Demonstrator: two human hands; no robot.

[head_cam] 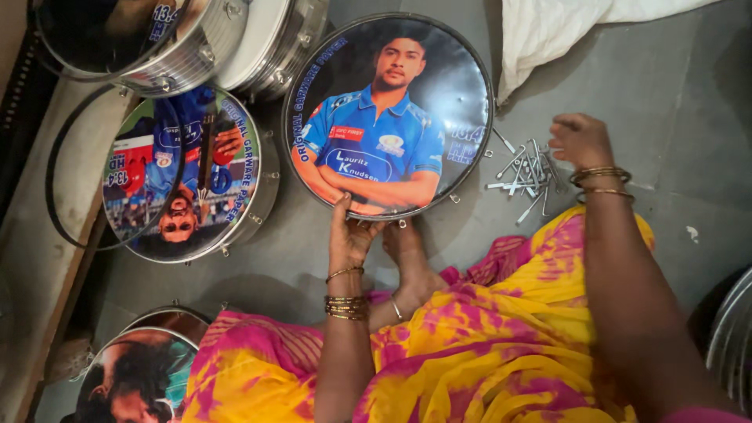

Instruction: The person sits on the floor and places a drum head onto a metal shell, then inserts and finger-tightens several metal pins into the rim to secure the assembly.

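Observation:
A round metal drum (462, 86) with a printed picture skin lies on the floor in front of me. My left hand (349, 232) rests on its near rim, fingers on the skin, beside my bare foot (407, 251). My right hand (578, 139) hovers with fingers curled over a pile of metal bolts (526, 176) to the right of the drum; whether it holds one I cannot see. Both wrists carry gold bangles.
Another picture drum (188, 180) lies at the left with a loose black hoop (59, 180) beside it. More drums sit at top left (157, 47), bottom left (133, 376) and the right edge (732, 337). A white cloth (564, 23) lies at the top.

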